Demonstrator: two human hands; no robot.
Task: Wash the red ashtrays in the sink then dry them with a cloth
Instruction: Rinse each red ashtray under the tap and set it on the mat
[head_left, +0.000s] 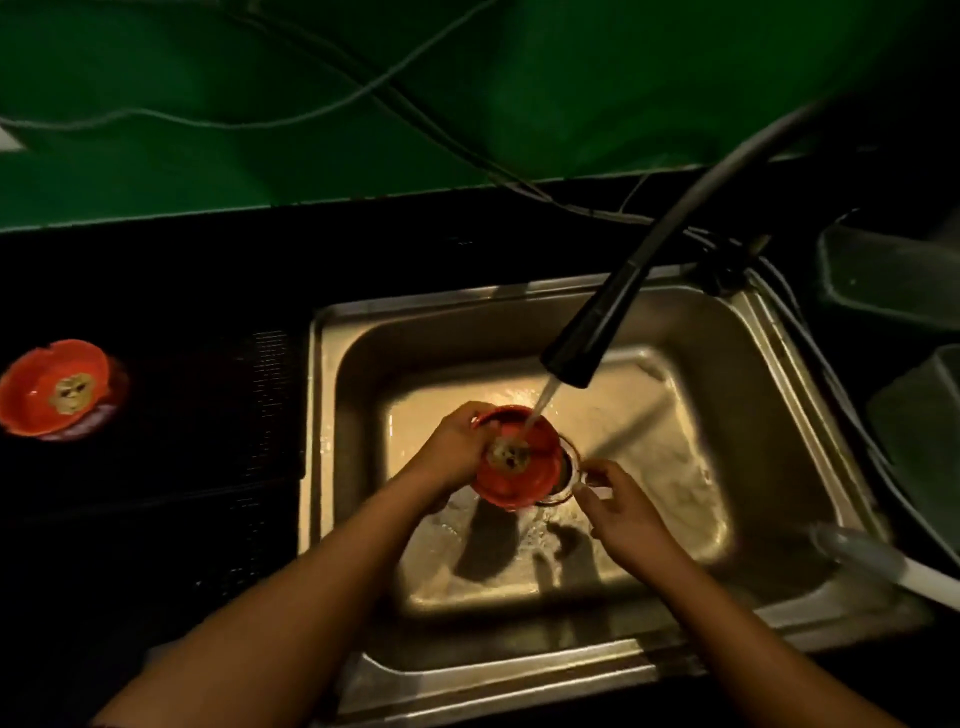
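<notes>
Cables trail across a green wall behind a black table with a steel sink let into it. A black faucet on a grey hose reaches over the basin from the upper right, and its water stream falls onto the ashtray held below it. Two translucent containers stand at the right edge, and a pale tube-like thing lies across the sink's near right corner.

The drain is mostly covered by the held ashtray. The right-hand containers are cut off by the frame, the table is too dark to show detail, and what the pale tube is cannot be made out.

The left hand grips a red ashtray by its left rim, thumb inside, holding it tilted above the drain. It is round and glossy, with a yellowish disc bearing dark marks at its centre. The right hand is just beside the ashtray's lower right edge, fingers loosely curled with nothing seen in them. The two hands are apart. A second red ashtray of the same look, with notches in its rim, sits on the table well to the left of the sink.
</notes>
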